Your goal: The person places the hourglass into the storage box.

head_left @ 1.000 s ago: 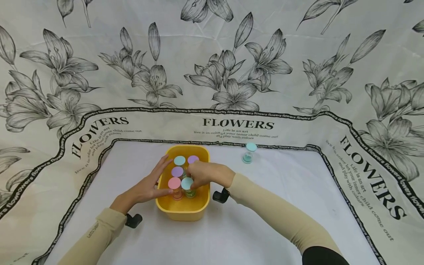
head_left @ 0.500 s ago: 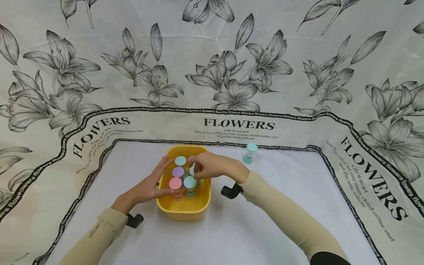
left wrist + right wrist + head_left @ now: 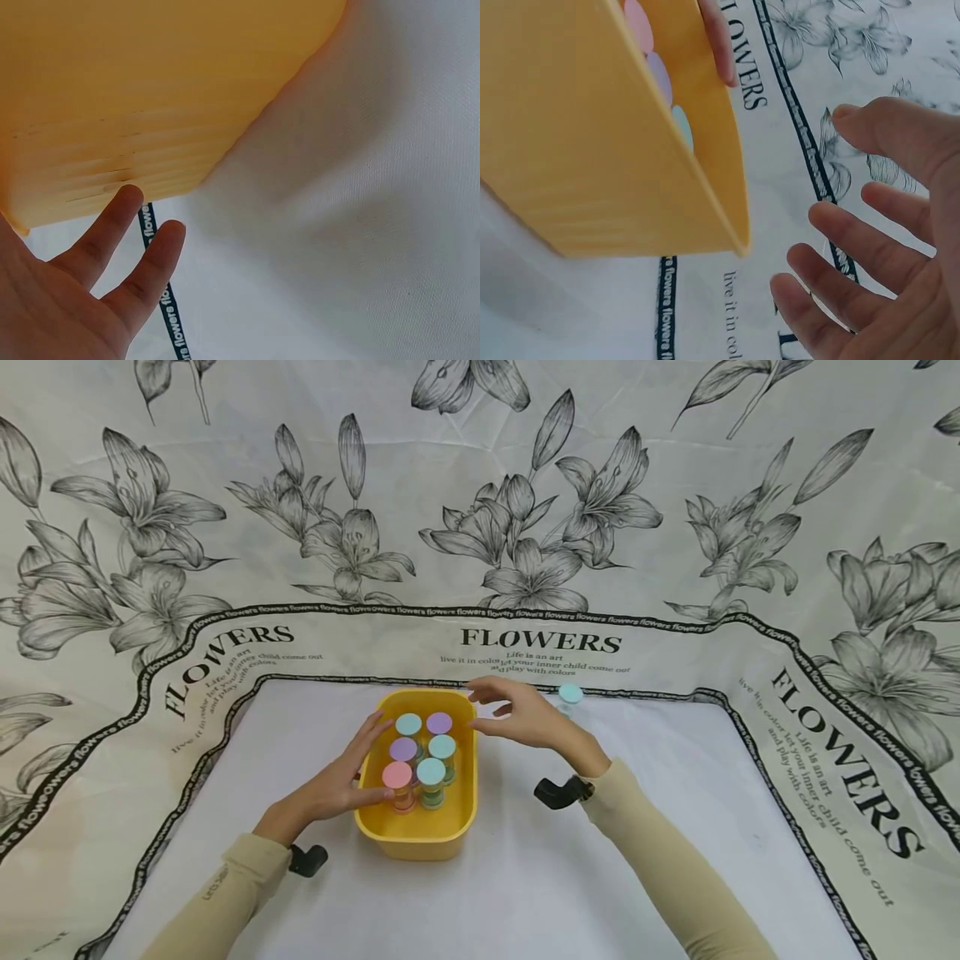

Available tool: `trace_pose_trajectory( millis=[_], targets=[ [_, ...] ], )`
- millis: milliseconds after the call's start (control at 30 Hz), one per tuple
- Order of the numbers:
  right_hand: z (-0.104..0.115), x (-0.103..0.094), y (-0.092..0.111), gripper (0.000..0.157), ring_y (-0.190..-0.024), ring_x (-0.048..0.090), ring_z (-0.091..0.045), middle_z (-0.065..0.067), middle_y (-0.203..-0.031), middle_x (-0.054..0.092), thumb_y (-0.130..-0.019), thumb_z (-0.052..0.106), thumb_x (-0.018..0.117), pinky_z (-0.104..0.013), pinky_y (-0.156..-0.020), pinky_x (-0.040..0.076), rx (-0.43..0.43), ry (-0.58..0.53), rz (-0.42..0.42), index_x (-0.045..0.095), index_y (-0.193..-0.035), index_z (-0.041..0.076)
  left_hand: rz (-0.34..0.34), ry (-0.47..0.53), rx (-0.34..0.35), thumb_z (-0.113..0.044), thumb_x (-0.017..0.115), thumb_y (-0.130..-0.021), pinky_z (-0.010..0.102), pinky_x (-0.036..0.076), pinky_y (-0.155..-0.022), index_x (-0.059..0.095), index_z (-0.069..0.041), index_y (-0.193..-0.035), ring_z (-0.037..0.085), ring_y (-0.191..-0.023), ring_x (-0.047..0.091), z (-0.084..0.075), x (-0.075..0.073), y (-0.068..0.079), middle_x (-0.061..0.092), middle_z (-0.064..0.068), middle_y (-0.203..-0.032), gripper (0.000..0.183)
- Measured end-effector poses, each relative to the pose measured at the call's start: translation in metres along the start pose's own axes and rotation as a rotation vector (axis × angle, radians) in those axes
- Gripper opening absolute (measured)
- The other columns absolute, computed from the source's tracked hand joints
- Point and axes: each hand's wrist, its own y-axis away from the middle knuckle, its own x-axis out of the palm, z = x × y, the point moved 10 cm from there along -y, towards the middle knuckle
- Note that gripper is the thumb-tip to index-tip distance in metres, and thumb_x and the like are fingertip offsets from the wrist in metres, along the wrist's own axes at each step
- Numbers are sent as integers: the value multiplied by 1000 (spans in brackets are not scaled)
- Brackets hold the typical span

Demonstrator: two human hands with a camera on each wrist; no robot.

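Observation:
A yellow plastic bin (image 3: pixel 416 850) holds several small upright hourglasses with coloured caps: a pink hourglass (image 3: pixel 397 775) and a light-blue one (image 3: pixel 431 773) at the front, purple and other light-blue ones behind. My left hand (image 3: pixel 330 787) rests at the bin's left rim, its fingers spread and straight, the thumb reaching over the rim to the pink hourglass. Just right of the bin, my right hand (image 3: pixel 525 714) hangs with fingers loosely bent and nothing in them. Behind it, a separate teal hourglass (image 3: pixel 570 694) stands on the table, mostly hidden by the hand.
White cloth (image 3: pixel 510 877) covers the table. A flower-printed fabric (image 3: pixel 540 568) rises behind and at both sides, its black-edged border running along the table's back edge.
My right hand has let go of a light-blue-capped hourglass inside the bin and moved out to the right, towards the separate teal hourglass. My left hand has stayed at the rim.

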Motion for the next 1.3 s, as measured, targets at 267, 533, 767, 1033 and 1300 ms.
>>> trace_pose_trajectory(
  millis=[267,533,767,1033,1300],
  targets=[
    [-42,-18,18,63,-133,57,-33,-10,-142,62,-93,31,77,-50,-106,52,100,7,-131,52,-149,16,-9,-9,21,-44,75,-85,67,51,-99,14,-23,-166,50,-153,24,-4,0,0,-8,5,-175,103],
    [-88,-43,38,70,-138,51,-36,-15,-149,55,-94,33,75,-53,-110,49,243,36,-176,45,-154,15,-4,-8,14,-44,75,-84,66,51,-100,14,-24,-166,50,-153,25,-2,-3,-4,-8,5,-175,104],
    [-112,-71,55,70,-138,50,-43,-23,-149,52,-95,30,74,-57,-109,48,294,48,-237,43,-155,11,0,-4,7,-45,75,-84,69,49,-101,14,-26,-166,51,-153,24,2,-5,-8,-8,4,-175,104],
    [-134,-94,65,71,-139,48,-47,-25,-151,50,-96,29,73,-59,-109,47,352,144,-280,40,-156,8,9,19,27,-39,75,-86,65,50,-104,13,-24,-167,47,-154,22,2,-5,-8,-9,4,-175,103],
    [-148,-109,69,72,-138,46,-49,-29,-152,48,-97,31,71,-63,-108,46,382,198,-307,39,-156,5,4,18,21,-39,76,-86,62,50,-104,14,-26,-166,44,-154,24,1,-6,-8,-9,0,-175,103]
  ],
)
